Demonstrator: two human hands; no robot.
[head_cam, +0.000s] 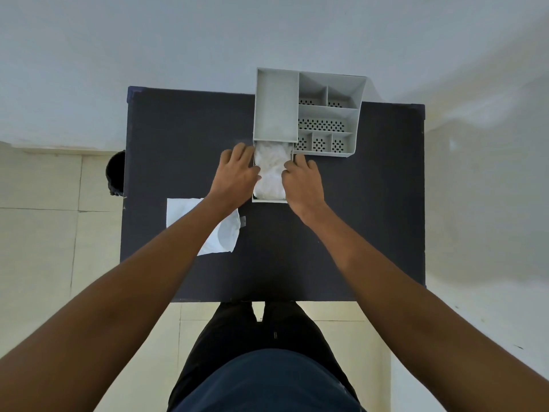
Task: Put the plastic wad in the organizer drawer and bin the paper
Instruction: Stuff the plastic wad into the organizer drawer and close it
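Two hands flank the open drawer (269, 200) of the grey organizer (309, 111). Left hand (237, 173) and right hand (301, 181) rest with fingers loosely spread, thumbs pressing the plastic wad (271, 171) down, probably so the drawer can shut. Paper (205, 227) lies unbinned on the table (326, 233); dark bin (116, 173) stands beside the left edge.

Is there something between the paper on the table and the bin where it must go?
Partly. The left forearm crosses over the paper. Past that, the dark table is bare up to its left edge, where the black bin stands on the floor, mostly hidden. Both hands are at the open drawer.
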